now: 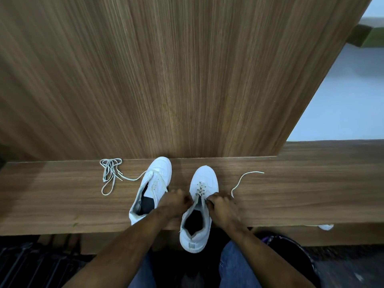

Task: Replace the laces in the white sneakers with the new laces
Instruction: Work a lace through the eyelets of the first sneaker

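Both hands, left hand [175, 201] and right hand [222, 206], are pinching the cream lace [201, 189] at the half-laced white leather sneaker [199, 206] on the brown wooden ledge [62, 204]

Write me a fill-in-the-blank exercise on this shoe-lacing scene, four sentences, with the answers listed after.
1. Both hands, the left hand and the right hand, work at the sneaker on the ____.
2. The bundled loose lace lies to the ____ of both sneakers.
3. The right sneaker has its heel hanging over the ____ of the wooden shelf.
4. The left sneaker points its toe toward the wooden ____.

Answers: right; left; edge; panel
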